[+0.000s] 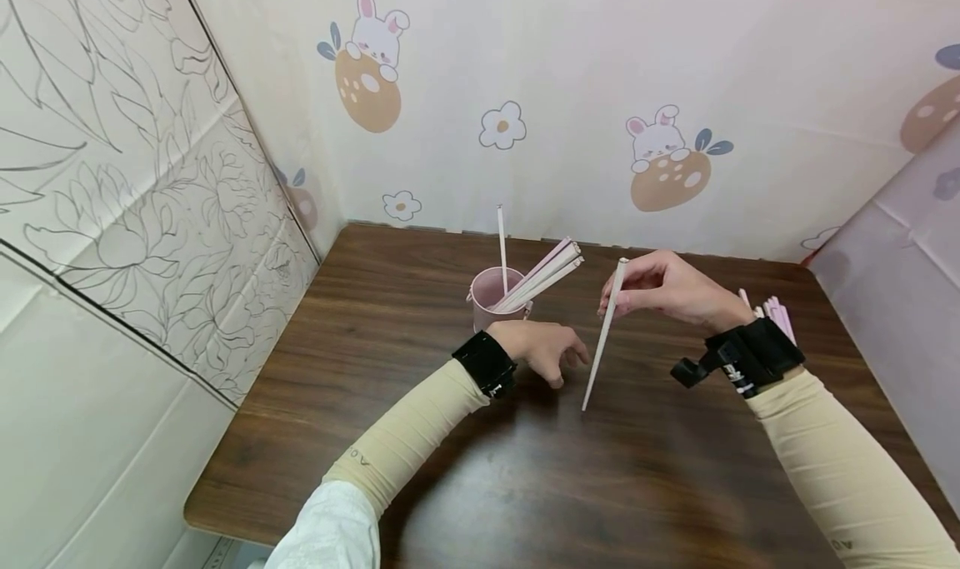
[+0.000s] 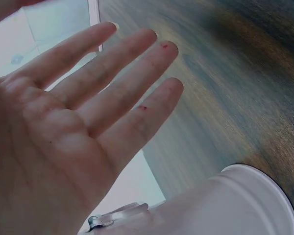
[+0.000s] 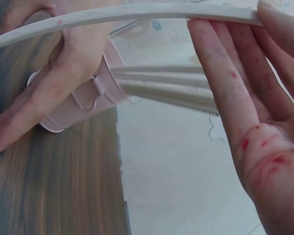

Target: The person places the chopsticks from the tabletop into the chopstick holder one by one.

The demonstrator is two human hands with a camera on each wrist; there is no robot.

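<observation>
In the head view my right hand (image 1: 671,290) pinches a long thin white stick (image 1: 602,340) near its upper end. The stick slants down toward the tabletop, and in the right wrist view it crosses the top of the picture between thumb and fingertips. My left hand (image 1: 543,348) is just in front of a small pink bucket (image 1: 484,309), palm down with loosely bent fingers and nothing held. Its fingertips are a little left of the white stick. Several white and pale pink sticks (image 1: 546,273) lean to the right out of the bucket, and a single white stick (image 1: 502,244) stands nearly upright in it.
More pink and white sticks (image 1: 780,312) lie on the right side of the brown wooden table (image 1: 360,302), partly hidden behind the right wrist. A wall with printed rabbits (image 1: 525,52) borders the table at the back. Walls also flank it left and right.
</observation>
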